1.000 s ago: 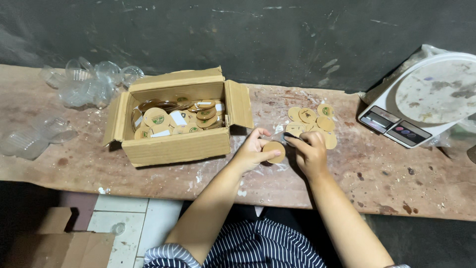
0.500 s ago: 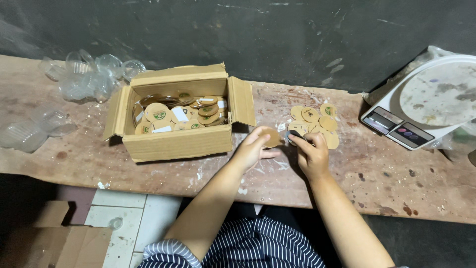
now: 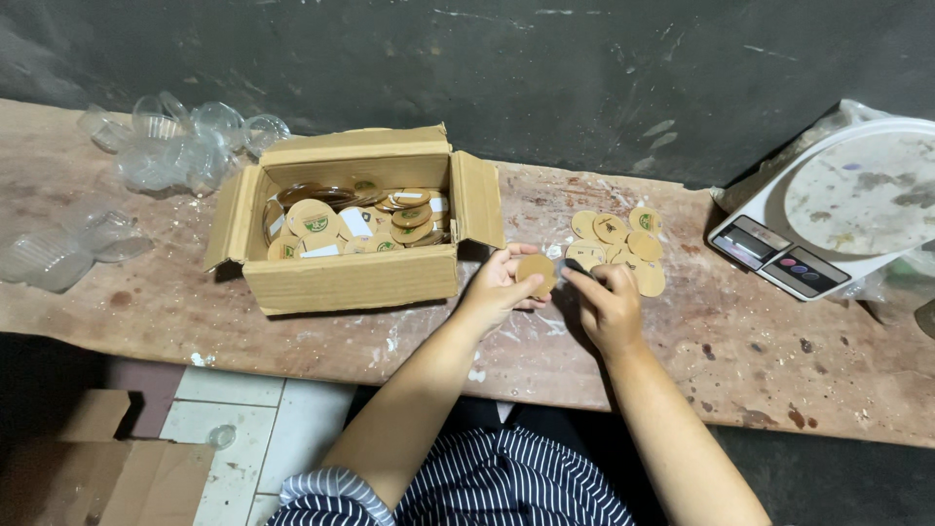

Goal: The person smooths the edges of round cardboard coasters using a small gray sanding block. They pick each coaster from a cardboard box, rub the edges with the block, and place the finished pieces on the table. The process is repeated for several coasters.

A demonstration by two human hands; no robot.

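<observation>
My left hand (image 3: 499, 284) holds a round brown cardboard lid (image 3: 537, 269) upright between its fingers, just right of the open cardboard box (image 3: 351, 278). My right hand (image 3: 606, 302) is closed on a small dark object at the lid's right edge; what it is I cannot make out. The box is full of several more brown round lids (image 3: 353, 224), some with white and green labels. A small heap of loose brown lids (image 3: 616, 237) lies on the wooden bench (image 3: 701, 341) just beyond my right hand.
A white kitchen scale (image 3: 833, 219) stands at the right end of the bench. Clear plastic cups (image 3: 180, 141) are piled at the far left, with more clear plastic pieces (image 3: 68, 253) nearer the front edge. Flattened cardboard (image 3: 88, 463) lies on the floor below.
Both hands have stayed together over the bench with the lid between them; the lid has turned and lifted slightly toward the box. The camera view has shifted a little.
</observation>
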